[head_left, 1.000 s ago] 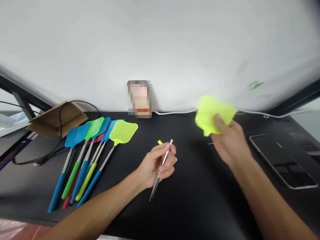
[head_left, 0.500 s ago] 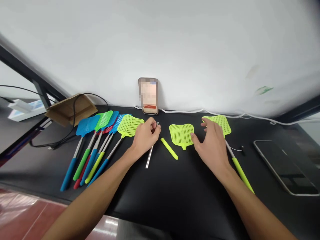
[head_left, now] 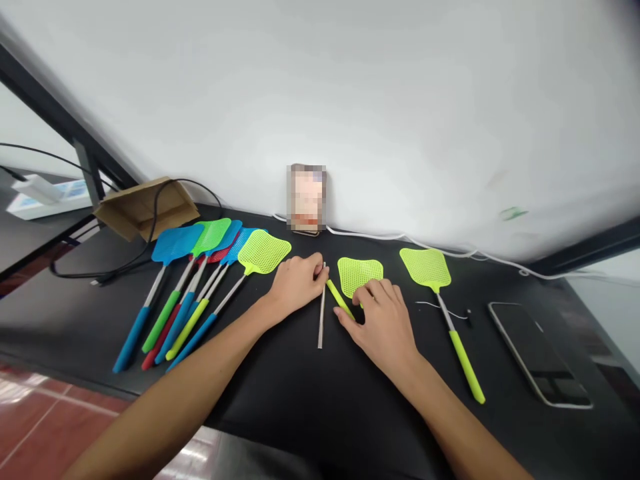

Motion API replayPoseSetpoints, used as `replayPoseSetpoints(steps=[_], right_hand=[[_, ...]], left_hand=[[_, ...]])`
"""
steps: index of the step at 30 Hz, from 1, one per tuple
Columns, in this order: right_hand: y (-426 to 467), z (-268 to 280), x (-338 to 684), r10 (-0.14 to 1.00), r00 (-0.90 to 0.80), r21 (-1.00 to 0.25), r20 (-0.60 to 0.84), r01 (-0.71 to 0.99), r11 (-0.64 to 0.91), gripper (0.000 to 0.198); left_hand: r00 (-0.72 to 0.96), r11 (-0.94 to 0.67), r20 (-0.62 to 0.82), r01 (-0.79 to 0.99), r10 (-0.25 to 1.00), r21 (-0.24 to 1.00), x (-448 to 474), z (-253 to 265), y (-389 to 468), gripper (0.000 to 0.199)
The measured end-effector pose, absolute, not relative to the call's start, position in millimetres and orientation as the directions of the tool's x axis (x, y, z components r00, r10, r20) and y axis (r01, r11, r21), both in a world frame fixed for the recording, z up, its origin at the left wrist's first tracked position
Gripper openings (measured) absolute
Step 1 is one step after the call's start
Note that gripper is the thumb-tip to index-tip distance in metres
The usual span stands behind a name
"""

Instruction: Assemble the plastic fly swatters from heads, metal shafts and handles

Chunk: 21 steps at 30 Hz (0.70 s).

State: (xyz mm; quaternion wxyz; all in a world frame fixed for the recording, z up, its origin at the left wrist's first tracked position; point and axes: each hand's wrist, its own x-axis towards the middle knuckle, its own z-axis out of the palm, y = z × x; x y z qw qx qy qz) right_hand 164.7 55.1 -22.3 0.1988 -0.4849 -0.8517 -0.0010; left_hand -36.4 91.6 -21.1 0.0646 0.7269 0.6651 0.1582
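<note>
My left hand [head_left: 300, 281] pinches the upper part of a thin silver metal rod [head_left: 321, 323], whose lower end points toward me. Just to the right lies a loose yellow-green handle sleeve [head_left: 340, 299], slanting down to the right. Around its lower end my right hand [head_left: 383, 323] is open, thumb and fingers apart; whether it touches the sleeve I cannot tell. Partly behind those fingers rests a loose yellow-green fly swatter head [head_left: 357, 272], its lower part covered. A whole yellow-green fly swatter [head_left: 426, 268] lies farther right.
Several fly swatters [head_left: 200, 293] in blue, green, red and yellow-green lie overlapping on the left, before a cardboard box [head_left: 150, 210] and black cable. One phone [head_left: 309, 200] leans on the wall; another phone [head_left: 540, 353] lies at right. A white cable [head_left: 370, 235] follows the wall.
My right hand has moved left and nearer, from beside the right-hand swatter to the handle sleeve. My left hand still pinches the rod, which now stands closer to the sleeve and straighter.
</note>
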Motion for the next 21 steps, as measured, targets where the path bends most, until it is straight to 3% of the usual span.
replayPoseSetpoints(steps=[5,13,21], right_hand=[[55.1,-24.0,161.4,0.811,-0.49,-0.145,0.32,0.821,0.553,0.024],[61.9,-22.7,165.4,0.802,-0.448,-0.186,0.395,0.816,0.547,0.029],[80.3,-27.9,184.5,0.832,-0.375,-0.139,0.409,0.876,0.463,0.028]], left_hand=[[0.099,-0.117,0.08,0.959,0.992,0.259,-39.2,-10.4,87.8,0.049],[0.126,-0.136,0.064,0.974,0.99,0.182,-25.7,-11.0,76.0,0.054],[0.156,-0.164,0.058,0.973,0.986,0.163,-21.9,-17.4,73.6,0.059]])
